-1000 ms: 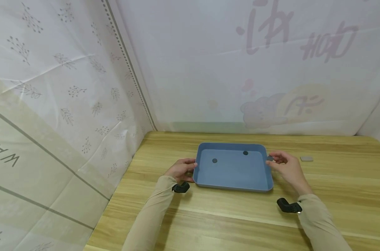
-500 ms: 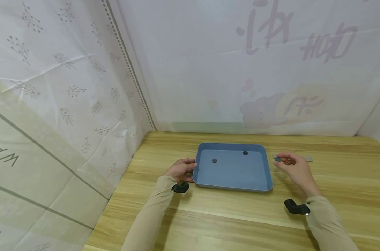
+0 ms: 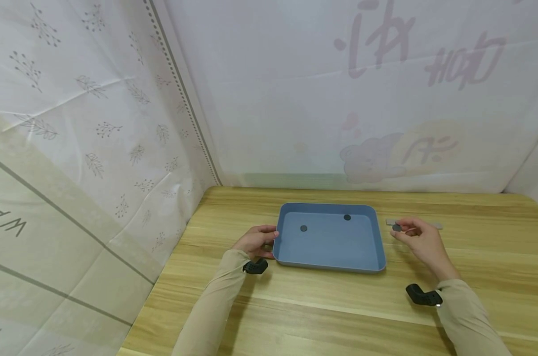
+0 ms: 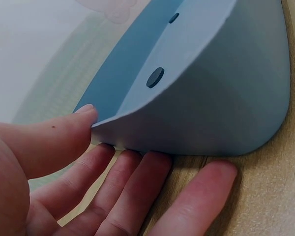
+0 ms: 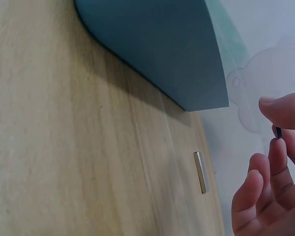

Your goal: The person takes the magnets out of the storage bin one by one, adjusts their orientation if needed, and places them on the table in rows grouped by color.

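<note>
dark grey coin-like disc in a pinch, just to the right of the blue tray
the dark grey, round, thin disc [image 3: 396, 228] is off the table, between thumb and fingertips of the right hand [image 3: 422, 241], the pinch barely wider than the disc's edge; that hand has drawn a little rightward from the tray's rim, so the disc now seems clear of the wall; the blue, shallow, rectangular, plastic-looking tray [image 3: 331, 247] holds two matching dark discs, one toward its left [image 3: 304, 228], one near the far wall [image 3: 347, 217]; the left hand [image 3: 253, 241] grasps the tray's left side, thumb at the rim, fingertips by the outer wall; grey, flat, metallic-looking pieces [image 3: 391, 222] show either side of the right hand, on the yellowish wood-grain table [image 3: 304, 311]
</note>
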Demonstrator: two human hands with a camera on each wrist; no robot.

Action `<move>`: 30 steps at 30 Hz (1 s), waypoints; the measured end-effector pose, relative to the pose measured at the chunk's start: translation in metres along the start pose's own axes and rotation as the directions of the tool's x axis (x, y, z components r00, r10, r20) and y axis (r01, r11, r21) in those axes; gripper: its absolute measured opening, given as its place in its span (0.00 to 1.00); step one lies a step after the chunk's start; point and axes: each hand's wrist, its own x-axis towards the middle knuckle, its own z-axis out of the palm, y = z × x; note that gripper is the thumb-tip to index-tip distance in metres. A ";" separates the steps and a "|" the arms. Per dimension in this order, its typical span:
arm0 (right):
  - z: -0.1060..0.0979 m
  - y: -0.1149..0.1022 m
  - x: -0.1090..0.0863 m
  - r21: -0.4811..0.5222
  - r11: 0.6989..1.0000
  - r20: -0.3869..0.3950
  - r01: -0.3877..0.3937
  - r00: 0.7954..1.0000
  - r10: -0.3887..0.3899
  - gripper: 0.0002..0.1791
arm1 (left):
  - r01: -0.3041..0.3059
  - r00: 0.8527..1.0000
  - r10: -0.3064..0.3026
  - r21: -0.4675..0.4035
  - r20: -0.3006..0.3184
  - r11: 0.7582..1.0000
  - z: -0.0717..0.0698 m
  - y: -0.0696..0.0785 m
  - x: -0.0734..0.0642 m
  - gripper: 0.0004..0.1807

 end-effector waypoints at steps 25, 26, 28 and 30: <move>0.011 0.012 0.003 -0.125 0.992 0.068 0.006 0.998 0.003 0.17 | -0.001 1.000 0.001 -0.006 -0.003 1.000 -0.002 -0.004 0.004 0.25; 0.011 0.013 0.003 -0.126 0.992 0.071 0.005 0.997 0.004 0.17 | -0.002 1.000 0.002 -0.005 -0.005 1.000 -0.002 -0.004 0.004 0.25; 0.012 0.013 0.004 -0.127 0.992 0.074 0.005 0.997 0.004 0.17 | -0.005 1.000 0.005 -0.004 -0.004 1.000 -0.002 -0.004 0.005 0.25; 0.013 0.014 0.005 -0.129 0.992 0.076 0.009 0.997 0.001 0.17 | -0.005 1.000 0.005 -0.005 -0.002 1.000 -0.002 -0.005 0.005 0.24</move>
